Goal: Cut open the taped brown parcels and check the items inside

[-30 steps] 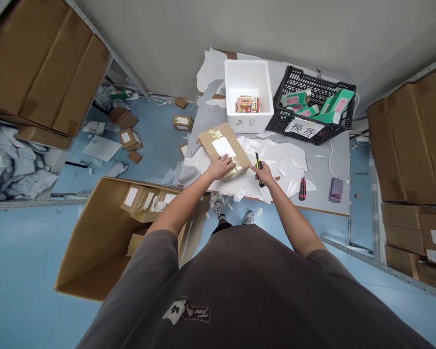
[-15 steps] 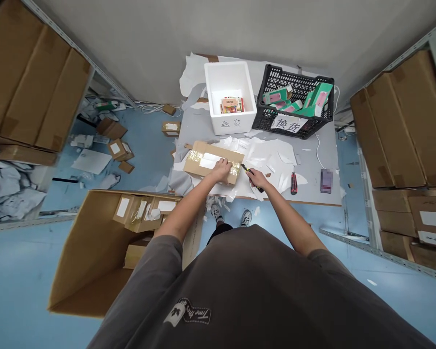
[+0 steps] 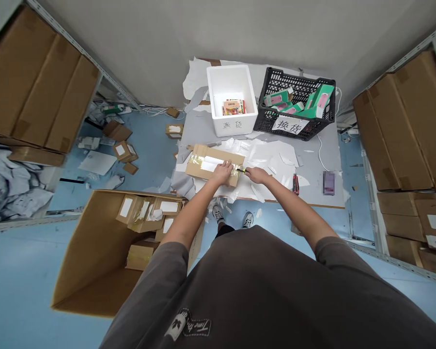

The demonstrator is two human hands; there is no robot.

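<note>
A taped cardboard box (image 3: 214,162) with a white label lies on the table (image 3: 316,150), over white plastic film (image 3: 272,155). On the right part of its top rests my left hand (image 3: 222,172), fingers spread and pressing on it. My right hand (image 3: 257,175) is closed round a black and yellow utility knife (image 3: 243,170), whose tip is at the tape on the box's right end. To the right of this hand lies a red and black tool (image 3: 295,184).
Behind the box stand a white foam box (image 3: 236,124) with small packets and a black crate (image 3: 296,128) with green boxes. A phone (image 3: 328,183) lies at the table's right. A large open carton (image 3: 90,252) stands at lower left; shelves with cartons (image 3: 403,131) flank both sides.
My right hand has turned and brought the knife leftwards, from beside the box to the tape on its right end. My left hand has stayed on the box. The view has shifted slightly.
</note>
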